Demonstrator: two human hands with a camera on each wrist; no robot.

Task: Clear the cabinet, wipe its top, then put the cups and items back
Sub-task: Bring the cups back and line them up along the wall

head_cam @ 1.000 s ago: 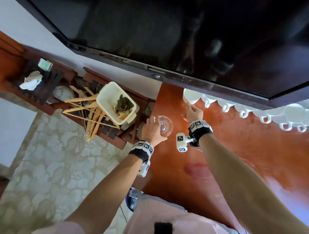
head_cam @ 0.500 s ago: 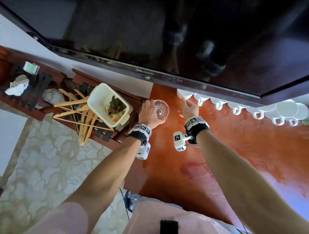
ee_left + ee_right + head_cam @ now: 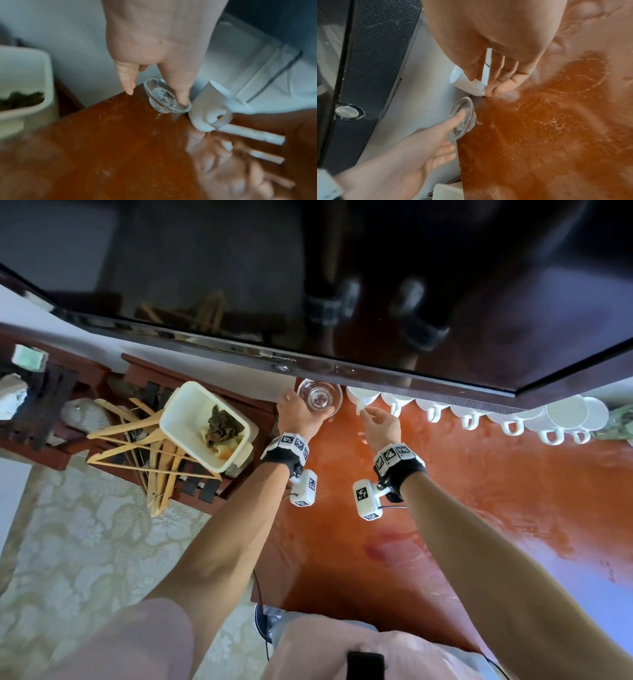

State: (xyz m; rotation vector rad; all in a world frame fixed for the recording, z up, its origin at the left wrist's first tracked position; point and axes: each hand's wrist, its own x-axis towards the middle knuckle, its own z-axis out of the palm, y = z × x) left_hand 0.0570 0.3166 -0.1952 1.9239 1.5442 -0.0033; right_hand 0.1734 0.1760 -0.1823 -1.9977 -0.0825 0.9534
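Two hands work at the cabinet top's (image 3: pixel 445 508) back edge: left hand (image 3: pixel 297 415) pinches the fragile, slippery glass dish (image 3: pixel 167 99) by its rim, right hand (image 3: pixel 382 424) fingertips pinch the rigid white cup's (image 3: pixel 467 82) handle.

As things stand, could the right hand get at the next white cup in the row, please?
Probably yes. The right hand pinches the end cup's handle, and the next white cup stands right beside it on the bare cabinet top; only the TV overhangs.
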